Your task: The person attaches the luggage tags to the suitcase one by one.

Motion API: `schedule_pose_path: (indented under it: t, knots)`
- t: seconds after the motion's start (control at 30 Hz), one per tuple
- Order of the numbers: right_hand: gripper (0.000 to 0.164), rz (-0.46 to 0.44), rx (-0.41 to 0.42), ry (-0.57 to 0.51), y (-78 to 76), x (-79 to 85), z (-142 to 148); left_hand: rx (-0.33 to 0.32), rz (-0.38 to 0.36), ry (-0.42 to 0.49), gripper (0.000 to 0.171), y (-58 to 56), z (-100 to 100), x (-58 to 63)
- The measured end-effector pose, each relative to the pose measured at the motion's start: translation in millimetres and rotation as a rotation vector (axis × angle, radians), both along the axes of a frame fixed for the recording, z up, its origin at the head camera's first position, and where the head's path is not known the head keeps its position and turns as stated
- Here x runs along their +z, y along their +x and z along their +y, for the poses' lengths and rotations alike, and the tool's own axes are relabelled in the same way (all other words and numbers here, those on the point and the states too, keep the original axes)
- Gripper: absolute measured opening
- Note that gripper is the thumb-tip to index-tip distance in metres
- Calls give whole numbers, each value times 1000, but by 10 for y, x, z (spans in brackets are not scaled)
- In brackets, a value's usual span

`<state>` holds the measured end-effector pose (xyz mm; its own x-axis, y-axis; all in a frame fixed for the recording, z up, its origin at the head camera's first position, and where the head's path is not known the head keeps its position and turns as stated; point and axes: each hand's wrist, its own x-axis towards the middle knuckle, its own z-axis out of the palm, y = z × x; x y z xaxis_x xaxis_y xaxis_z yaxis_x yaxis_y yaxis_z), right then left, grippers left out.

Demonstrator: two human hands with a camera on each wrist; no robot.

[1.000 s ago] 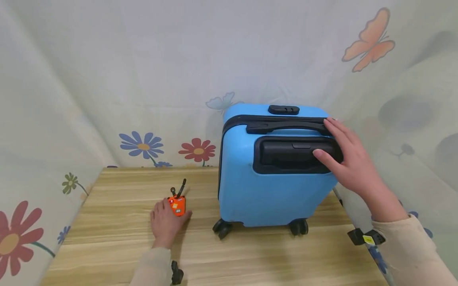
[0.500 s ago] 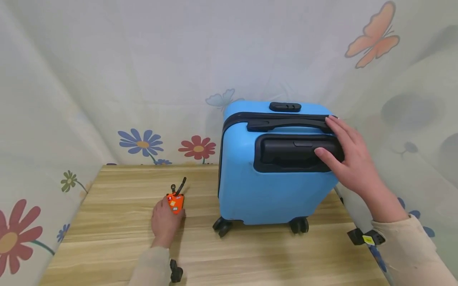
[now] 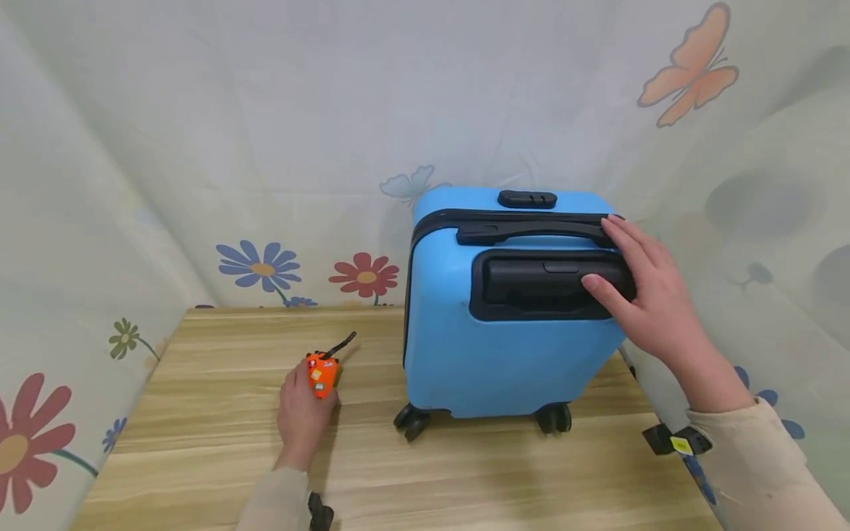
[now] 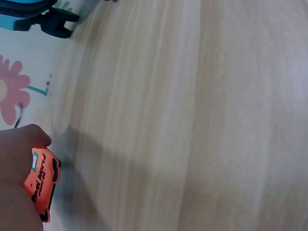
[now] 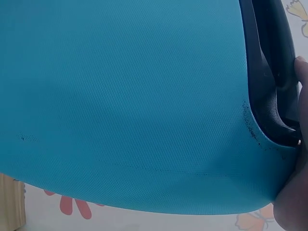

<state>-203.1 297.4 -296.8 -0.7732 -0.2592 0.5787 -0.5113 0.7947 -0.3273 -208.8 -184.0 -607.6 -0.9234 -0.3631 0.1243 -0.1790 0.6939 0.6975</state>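
A blue hard-shell suitcase (image 3: 505, 361) stands upright on its black wheels at the back right of the table. My right hand (image 3: 654, 299) rests over its upper right corner, thumb on the black recessed trolley grip (image 3: 531, 280) and fingertips near the end of the black carry handle (image 3: 524, 232). To the left of the suitcase, my left hand (image 3: 303, 413) grips a small orange luggage tag (image 3: 322, 376) with stickers and a black strap (image 3: 340, 345) sticking out. In the left wrist view, the thumb presses along the lettered edge of the tag (image 4: 42, 183).
The wood-grain table (image 3: 219, 420) spreads left of and in front of the suitcase. White curtains (image 3: 299, 110) printed with flowers and butterflies enclose the back and sides. A combination lock (image 3: 527, 199) sits on the suitcase's far upper edge.
My left thumb has drawn in against the luggage tag, which has tilted and shifted slightly left. Its strap leans further right. My right hand stays on the suitcase.
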Motion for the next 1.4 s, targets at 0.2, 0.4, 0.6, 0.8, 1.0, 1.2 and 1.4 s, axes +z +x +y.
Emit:
schedule_pose_path:
  t: [0.2,0.4,0.6,0.8,1.0,1.2,1.4]
  knots:
    - [75,4,1,-3,26,0,0,-19,161,-44,83,24,1,199]
    - [75,11,-9,3,38,-3,12,-52,382,-120,85,41,33,525]
    - [76,10,-25,24,31,-12,8,-100,535,-185,89,105,84,879]
    - [77,2,-36,27,45,-14,1,-156,615,-240,92,224,121,1176]
    - [77,0,-42,27,36,-10,-8,-192,678,-267,92,331,129,1441]
    - [78,2,-40,29,32,-9,-8,-236,714,-263,91,394,137,1627]
    - [78,-5,-29,22,16,1,-27,-282,747,-228,91,495,176,1844]
